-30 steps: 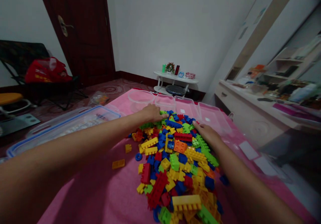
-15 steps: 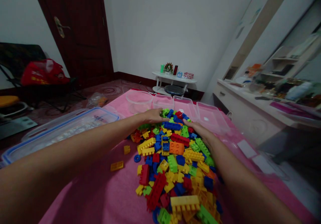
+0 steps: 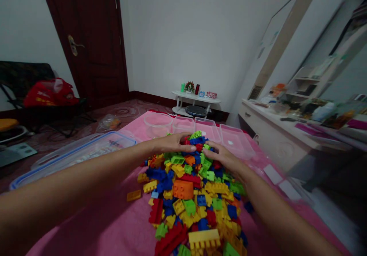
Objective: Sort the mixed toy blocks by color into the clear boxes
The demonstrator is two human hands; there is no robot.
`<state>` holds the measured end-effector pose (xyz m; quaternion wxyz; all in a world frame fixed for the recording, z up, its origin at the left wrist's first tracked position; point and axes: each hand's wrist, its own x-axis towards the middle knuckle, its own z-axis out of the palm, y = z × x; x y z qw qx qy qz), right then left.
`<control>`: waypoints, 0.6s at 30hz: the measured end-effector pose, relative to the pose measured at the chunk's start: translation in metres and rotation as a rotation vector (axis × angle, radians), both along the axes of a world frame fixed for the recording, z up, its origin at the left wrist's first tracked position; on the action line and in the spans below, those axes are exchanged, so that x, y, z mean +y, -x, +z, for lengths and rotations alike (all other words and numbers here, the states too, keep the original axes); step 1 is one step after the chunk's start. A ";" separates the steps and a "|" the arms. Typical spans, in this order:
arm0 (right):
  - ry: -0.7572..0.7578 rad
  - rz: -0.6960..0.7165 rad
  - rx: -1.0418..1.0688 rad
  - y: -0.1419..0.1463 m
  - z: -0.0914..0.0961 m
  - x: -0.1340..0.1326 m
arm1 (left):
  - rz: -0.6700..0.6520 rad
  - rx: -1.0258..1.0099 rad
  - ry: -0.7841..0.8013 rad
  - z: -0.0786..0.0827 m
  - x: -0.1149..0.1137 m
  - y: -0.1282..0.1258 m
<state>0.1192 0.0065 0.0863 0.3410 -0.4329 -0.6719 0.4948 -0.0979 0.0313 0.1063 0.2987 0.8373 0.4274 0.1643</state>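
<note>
A heap of plastic building blocks (image 3: 197, 198) in red, blue, yellow, green and orange is spread on a pink cloth (image 3: 114, 225). At its far end my left hand (image 3: 173, 142) rests against the blocks from the left, thumb apart from the curved fingers. My right hand (image 3: 222, 153) touches the same end from the right, fingers spread. Red, blue and green blocks lie between the two hands, neither of which is closed round a block. A large orange block (image 3: 183, 189) sits mid-heap, and a loose yellow block (image 3: 133, 195) lies to its left.
Behind the heap stand a round clear tub (image 3: 157, 124) and several clear rectangular boxes (image 3: 239, 143). A large clear container with a blue rim (image 3: 71, 154) is at the left. A dresser (image 3: 272, 128) borders the right, and a small white shelf table (image 3: 197, 96) stands by the wall.
Both hands have shifted slightly nearer and closer together at the heap's far end. Blocks there have tumbled toward me; the long blue block and the blue ring are no longer visible where they lay.
</note>
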 end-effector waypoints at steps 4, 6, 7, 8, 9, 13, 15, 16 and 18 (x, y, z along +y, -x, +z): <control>-0.384 -0.059 -0.334 -0.031 0.002 -0.051 | -0.116 0.099 -0.188 0.006 -0.038 0.033; -0.500 -0.136 -0.499 -0.052 -0.011 -0.083 | -0.133 0.173 -0.277 0.001 -0.063 0.054; -0.561 -0.184 -0.553 -0.063 -0.022 -0.098 | -0.135 0.211 -0.281 -0.004 -0.075 0.064; -0.565 -0.181 -0.622 -0.073 -0.035 -0.112 | -0.121 0.230 -0.286 -0.010 -0.087 0.072; -0.546 -0.172 -0.677 -0.082 -0.050 -0.123 | -0.116 0.252 -0.282 -0.018 -0.099 0.079; -0.569 -0.256 -0.772 -0.099 -0.106 -0.143 | -0.099 0.283 -0.236 -0.052 -0.125 0.083; -0.617 -0.209 -0.794 -0.095 -0.119 -0.141 | -0.069 0.289 -0.229 -0.064 -0.126 0.071; -0.645 -0.192 -0.801 -0.091 -0.120 -0.138 | -0.060 0.295 -0.227 -0.068 -0.124 0.064; -0.676 -0.208 -0.806 -0.079 -0.117 -0.130 | -0.054 0.299 -0.231 -0.072 -0.117 0.048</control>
